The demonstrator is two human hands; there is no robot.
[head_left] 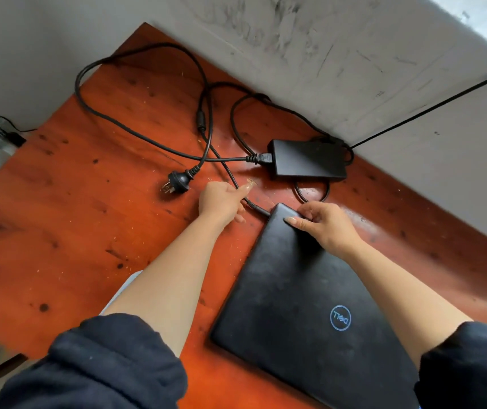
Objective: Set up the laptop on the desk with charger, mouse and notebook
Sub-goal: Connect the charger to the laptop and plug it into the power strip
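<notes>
Against scuffed grey wall (354, 54): orange wooden desk (73, 216), closed laptop (301, 290).

Laptop (310, 293) on desk (59, 231), charger brick (307, 159) behind, plug (177, 183) left

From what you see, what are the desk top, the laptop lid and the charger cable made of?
Desk top: looks like varnished reddish wood; knots, grain and glare patches show. Laptop lid: probably matte black plastic, dull and dusty-speckled, with a blue ring logo. Charger cable: seems rubber or soft plastic sheathing, black, lying in loose curves. Power brick: smooth black plastic, likely.
</notes>
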